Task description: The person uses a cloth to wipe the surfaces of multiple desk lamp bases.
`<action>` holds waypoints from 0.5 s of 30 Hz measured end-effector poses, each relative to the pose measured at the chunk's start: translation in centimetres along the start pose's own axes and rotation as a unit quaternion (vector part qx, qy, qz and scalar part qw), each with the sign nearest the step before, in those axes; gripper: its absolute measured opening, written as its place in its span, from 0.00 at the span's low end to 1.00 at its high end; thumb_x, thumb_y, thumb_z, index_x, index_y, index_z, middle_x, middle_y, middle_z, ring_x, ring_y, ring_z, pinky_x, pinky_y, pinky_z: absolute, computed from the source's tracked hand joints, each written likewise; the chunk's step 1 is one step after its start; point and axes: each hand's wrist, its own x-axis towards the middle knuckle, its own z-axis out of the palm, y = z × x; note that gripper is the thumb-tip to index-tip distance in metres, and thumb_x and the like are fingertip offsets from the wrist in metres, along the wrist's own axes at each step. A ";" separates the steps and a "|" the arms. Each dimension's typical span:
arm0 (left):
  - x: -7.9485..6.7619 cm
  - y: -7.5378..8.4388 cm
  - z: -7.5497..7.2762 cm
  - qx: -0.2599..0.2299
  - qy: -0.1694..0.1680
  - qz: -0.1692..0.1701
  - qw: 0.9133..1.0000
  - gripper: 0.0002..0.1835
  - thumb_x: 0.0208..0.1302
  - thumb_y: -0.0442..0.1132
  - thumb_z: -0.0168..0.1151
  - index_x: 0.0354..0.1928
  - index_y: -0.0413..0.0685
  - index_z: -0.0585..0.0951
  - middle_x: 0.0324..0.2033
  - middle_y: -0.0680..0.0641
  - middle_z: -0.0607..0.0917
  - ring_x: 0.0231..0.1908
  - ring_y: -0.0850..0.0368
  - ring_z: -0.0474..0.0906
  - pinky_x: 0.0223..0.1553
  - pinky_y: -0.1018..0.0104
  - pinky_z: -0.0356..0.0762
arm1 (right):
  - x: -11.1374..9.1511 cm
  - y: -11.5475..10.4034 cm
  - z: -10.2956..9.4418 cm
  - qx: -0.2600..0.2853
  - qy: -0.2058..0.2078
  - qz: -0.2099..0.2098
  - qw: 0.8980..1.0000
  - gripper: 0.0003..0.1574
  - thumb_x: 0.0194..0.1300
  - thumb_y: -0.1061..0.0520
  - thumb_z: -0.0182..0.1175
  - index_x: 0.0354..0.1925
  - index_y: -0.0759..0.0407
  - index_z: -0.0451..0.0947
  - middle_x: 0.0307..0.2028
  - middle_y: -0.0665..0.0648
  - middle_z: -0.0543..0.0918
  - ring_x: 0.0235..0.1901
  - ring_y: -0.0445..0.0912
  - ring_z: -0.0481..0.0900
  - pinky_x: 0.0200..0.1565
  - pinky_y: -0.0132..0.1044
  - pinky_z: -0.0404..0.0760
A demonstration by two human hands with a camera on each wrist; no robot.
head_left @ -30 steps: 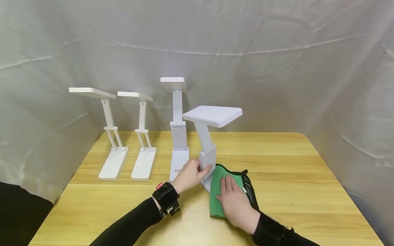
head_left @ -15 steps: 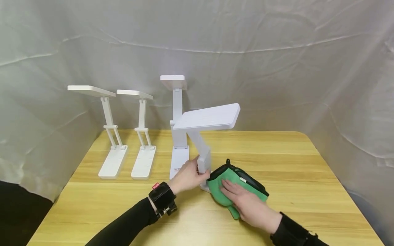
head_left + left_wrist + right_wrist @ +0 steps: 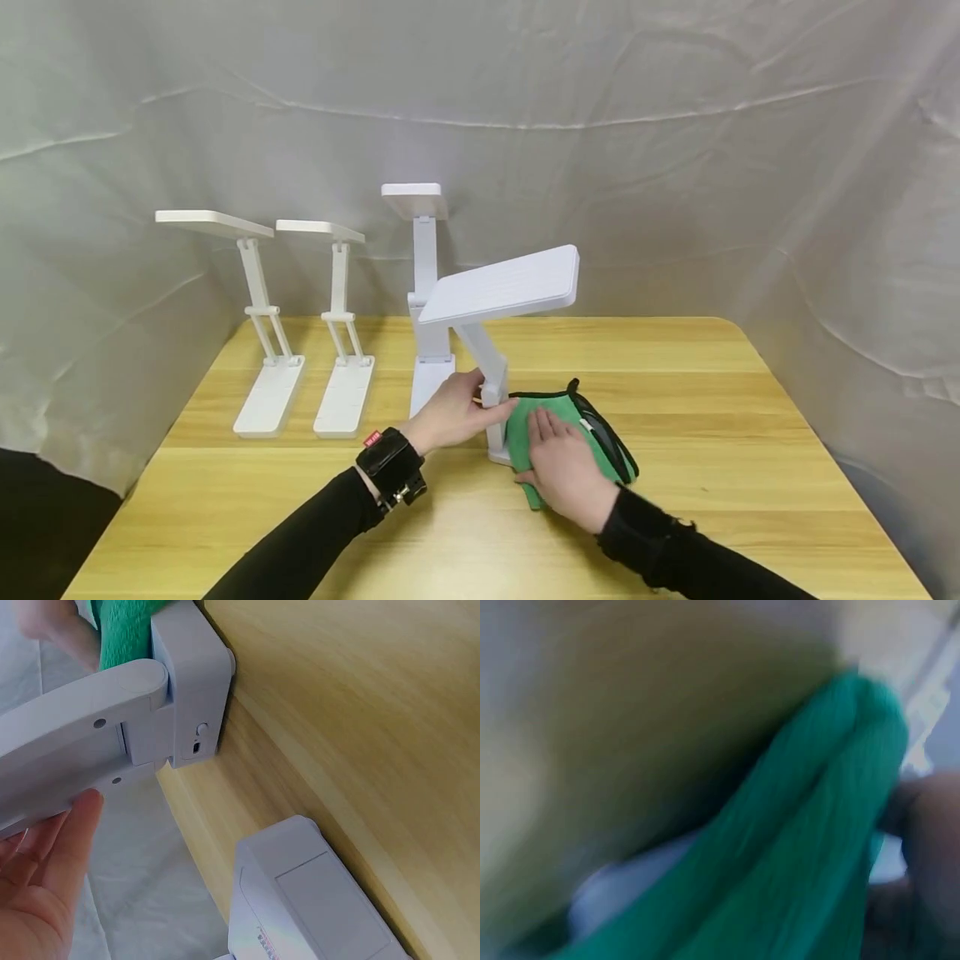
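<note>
In the head view, my left hand (image 3: 453, 412) holds the folding arm of a white desk lamp (image 3: 502, 287), fingers behind it and thumb in front. The lamp's head tilts up to the right. From the left wrist, the fingertips touch the underside of the arm, near the hinge at the lamp base (image 3: 195, 690). My right hand (image 3: 566, 467) lies with straight fingers on a green cloth (image 3: 551, 408) with black edging, pressing it against the right side of the lamp's base. The right wrist view is blurred; folded green cloth (image 3: 802, 825) hides most of the base.
Another white lamp (image 3: 431, 333) stands just behind the held one and is partly covered by it. Two more white lamps, a left one (image 3: 270, 396) and a middle one (image 3: 345, 396), stand unfolded to the left. A grey curtain (image 3: 637, 167) surrounds the wooden table (image 3: 712, 417).
The held lamp has turned, its head swinging to the left and its right end rising. The cloth and right hand moved right, then back left. The other lamps stayed in place.
</note>
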 end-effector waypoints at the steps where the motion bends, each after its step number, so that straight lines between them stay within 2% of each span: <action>1: 0.0 -0.1 0.0 -0.001 0.003 0.000 1.000 0.28 0.62 0.57 0.57 0.53 0.41 0.74 0.42 0.45 0.84 0.37 0.57 0.82 0.31 0.70 0.81 | 0.3 -0.7 0.2 -0.026 0.008 0.010 1.000 0.53 0.55 0.32 0.60 0.59 0.75 0.67 0.58 0.71 0.73 0.57 0.60 0.72 0.54 0.50 0.76; 3: 0.0 -0.2 0.1 -0.001 0.008 0.002 1.000 0.27 0.62 0.55 0.57 0.52 0.41 0.75 0.42 0.44 0.84 0.38 0.56 0.82 0.32 0.70 0.81 | 0.6 -1.9 0.5 -0.065 0.035 0.020 0.997 0.54 0.54 0.31 0.61 0.56 0.77 0.70 0.54 0.72 0.76 0.54 0.60 0.75 0.50 0.48 0.79; 5: -0.1 -0.4 0.1 -0.003 0.013 0.005 1.000 0.25 0.62 0.53 0.57 0.52 0.41 0.75 0.43 0.44 0.84 0.38 0.56 0.82 0.33 0.69 0.81 | 0.4 -2.4 0.6 -0.070 0.061 0.012 0.996 0.51 0.55 0.33 0.61 0.55 0.77 0.71 0.52 0.73 0.77 0.52 0.61 0.77 0.47 0.47 0.81; 7: -0.1 -0.5 0.2 -0.006 0.017 0.007 1.000 0.23 0.62 0.51 0.56 0.51 0.42 0.75 0.43 0.44 0.84 0.39 0.56 0.82 0.34 0.69 0.81 | -0.1 -2.1 0.3 -0.031 0.056 -0.009 0.998 0.48 0.59 0.35 0.60 0.56 0.77 0.70 0.54 0.74 0.76 0.53 0.62 0.75 0.49 0.49 0.79; 9: -0.2 -0.6 0.2 -0.008 0.018 0.005 1.000 0.21 0.62 0.50 0.56 0.49 0.42 0.76 0.42 0.45 0.84 0.39 0.56 0.82 0.34 0.69 0.81 | -0.8 -0.9 -0.3 0.035 0.022 -0.040 0.998 0.44 0.63 0.39 0.57 0.59 0.75 0.68 0.58 0.74 0.72 0.58 0.63 0.71 0.54 0.51 0.76; 12: -0.2 -0.5 0.1 -0.008 0.016 0.002 1.000 0.19 0.61 0.50 0.56 0.47 0.44 0.76 0.40 0.46 0.84 0.37 0.58 0.82 0.33 0.70 0.81 | -1.4 1.8 -0.9 0.129 -0.022 -0.087 0.988 0.41 0.63 0.44 0.59 0.64 0.69 0.65 0.64 0.71 0.66 0.63 0.60 0.65 0.59 0.51 0.71; 15: -0.1 -0.4 -0.1 -0.003 0.012 0.001 1.000 0.19 0.61 0.51 0.57 0.46 0.45 0.76 0.39 0.47 0.84 0.37 0.58 0.82 0.33 0.69 0.81 | -1.5 4.0 -0.6 0.158 -0.031 -0.119 0.980 0.47 0.57 0.41 0.64 0.66 0.65 0.63 0.66 0.68 0.63 0.64 0.57 0.63 0.60 0.51 0.70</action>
